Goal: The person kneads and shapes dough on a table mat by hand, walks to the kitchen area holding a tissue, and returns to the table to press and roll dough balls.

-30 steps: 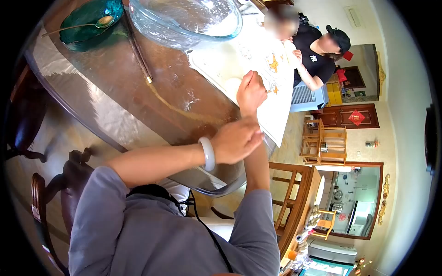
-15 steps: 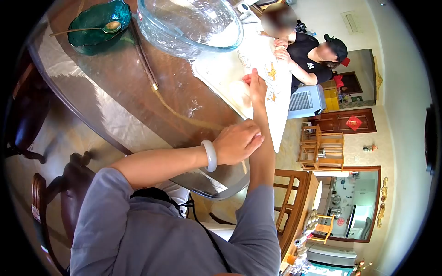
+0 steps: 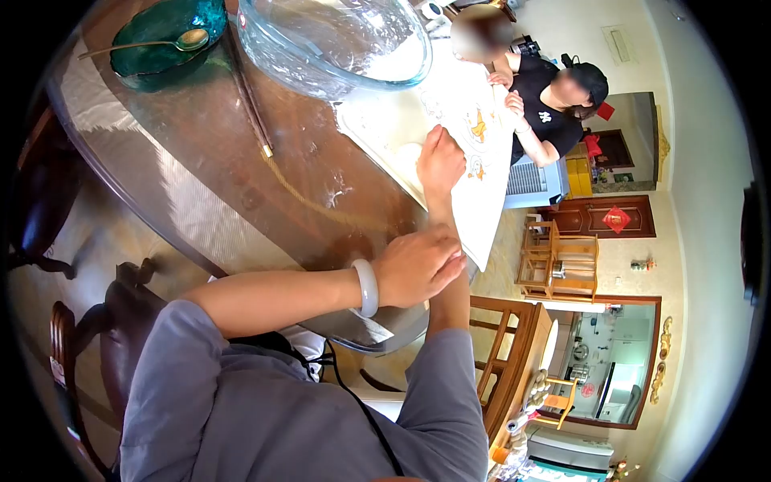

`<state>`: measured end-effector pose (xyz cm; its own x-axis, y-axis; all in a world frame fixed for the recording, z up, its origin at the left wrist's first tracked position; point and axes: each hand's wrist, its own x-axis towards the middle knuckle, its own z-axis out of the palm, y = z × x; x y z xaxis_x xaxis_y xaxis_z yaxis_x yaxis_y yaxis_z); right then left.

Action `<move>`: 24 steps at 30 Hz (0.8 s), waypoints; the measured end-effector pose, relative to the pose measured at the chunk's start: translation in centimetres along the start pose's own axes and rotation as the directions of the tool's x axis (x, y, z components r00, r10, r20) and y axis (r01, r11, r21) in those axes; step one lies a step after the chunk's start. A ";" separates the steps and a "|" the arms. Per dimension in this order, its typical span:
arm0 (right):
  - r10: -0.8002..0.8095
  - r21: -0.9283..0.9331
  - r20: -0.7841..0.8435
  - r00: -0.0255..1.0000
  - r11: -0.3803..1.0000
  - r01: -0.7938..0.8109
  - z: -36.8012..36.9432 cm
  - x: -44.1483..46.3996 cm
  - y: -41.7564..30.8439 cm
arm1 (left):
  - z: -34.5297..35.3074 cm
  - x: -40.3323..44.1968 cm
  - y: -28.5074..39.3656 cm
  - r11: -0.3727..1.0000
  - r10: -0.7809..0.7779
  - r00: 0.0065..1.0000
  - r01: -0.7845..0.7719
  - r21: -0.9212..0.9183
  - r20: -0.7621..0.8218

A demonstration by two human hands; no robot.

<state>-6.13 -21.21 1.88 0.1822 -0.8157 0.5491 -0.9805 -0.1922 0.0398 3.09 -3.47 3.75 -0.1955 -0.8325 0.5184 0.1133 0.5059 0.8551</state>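
My left hand [image 3: 411, 269], with a pale bangle [image 3: 366, 287] at its wrist, lies across my right forearm [image 3: 450, 305]. Its fingers are curled and pressed together; what they pinch, if anything, is hidden. Above the white mat [image 3: 479, 217] is my right hand [image 3: 441, 165], closed in a loose fist with nothing visible in it. Beside that fist a pale round piece [image 3: 408, 153] rests on the mat. A large clear glass bowl [image 3: 321, 68] with white residue stands at the mat's far left corner.
A green bowl [image 3: 152, 60] with a spoon [image 3: 191, 40] and a pair of dark chopsticks [image 3: 249, 104] are on the glass-topped table [image 3: 201, 177]. Across the mat are a person in a black cap [image 3: 590, 84] and another person [image 3: 482, 34]. Wooden chairs [image 3: 502, 345] stand behind.
My right hand's fingers, spread somewhat half a second ago, have curled in. Both my hands sit slightly lower in view. The capped person's hands have shifted on the mat's far side.
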 end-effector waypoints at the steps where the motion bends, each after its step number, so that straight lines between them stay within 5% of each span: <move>1: 0.007 -0.013 0.041 0.999 1.000 -0.007 0.6 0.8 0.6 | 0.0 0.0 0.0 1.000 -0.005 1.000 0.005 -0.005 0.006; 8: 0.243 0.081 0.337 0.910 0.955 -0.285 2.8 3.2 2.4 | -0.7 0.5 0.1 0.999 -0.002 0.999 0.000 0.032 0.043; 14: 0.175 0.484 0.248 0.953 0.830 -0.278 -1.2 -1.2 2.1 | -0.5 0.6 -0.4 1.000 -0.011 1.000 0.011 0.004 0.028; 17: 0.311 0.486 0.307 0.899 0.761 -0.429 -4.0 -2.2 1.2 | -0.6 0.4 0.0 1.000 -0.004 1.000 0.004 -0.004 0.028; 21: 0.101 0.110 -0.074 0.992 0.990 -0.093 -2.2 -3.2 -0.8 | -0.5 0.4 0.1 1.000 0.018 1.000 -0.018 0.010 -0.008; 24: 0.098 0.100 0.007 0.995 0.990 -0.098 -0.8 -1.0 -0.8 | -0.8 0.5 0.6 0.999 -0.048 0.998 0.048 -0.018 0.029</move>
<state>-5.58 -19.83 2.00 0.0856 -0.8342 0.5448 -0.9814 -0.1648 -0.0982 3.86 -3.80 4.57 -0.2288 -0.8488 0.4766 0.1215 0.4608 0.8791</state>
